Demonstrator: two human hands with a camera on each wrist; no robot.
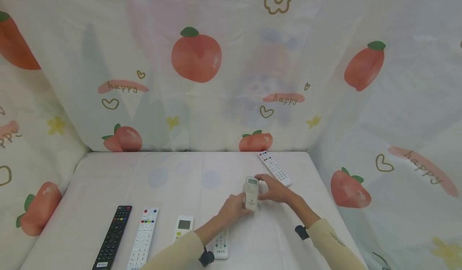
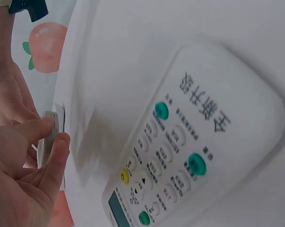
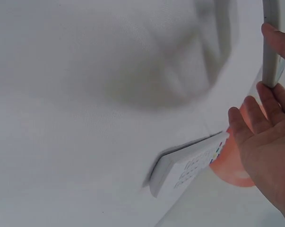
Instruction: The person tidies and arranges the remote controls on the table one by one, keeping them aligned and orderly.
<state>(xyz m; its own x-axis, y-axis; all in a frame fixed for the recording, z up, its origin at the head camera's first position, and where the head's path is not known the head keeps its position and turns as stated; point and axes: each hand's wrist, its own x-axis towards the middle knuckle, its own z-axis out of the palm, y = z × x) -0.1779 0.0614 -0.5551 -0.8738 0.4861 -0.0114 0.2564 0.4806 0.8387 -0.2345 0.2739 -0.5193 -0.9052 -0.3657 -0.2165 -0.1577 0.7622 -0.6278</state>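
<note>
A small white remote control (image 1: pixel 252 193) with a little grey display at its top is held up over the white table, face towards the head camera. My left hand (image 1: pixel 232 210) pinches its lower left side between thumb and fingers; the left wrist view shows the remote (image 2: pixel 47 142) edge-on. On the other side, my right hand (image 1: pixel 274 189) has fingertips at the top corner and the thumb low on the right edge. The right wrist view shows fingertips against the narrow edge of the remote (image 3: pixel 271 56).
Behind the right hand lies a white remote with coloured buttons (image 1: pixel 274 168). At the front left are a black remote (image 1: pixel 112 238) and a long white one (image 1: pixel 143 238). Two more white remotes, one with a display (image 1: pixel 184 225) and one lettered (image 1: pixel 221 246), lie partly under the left forearm.
</note>
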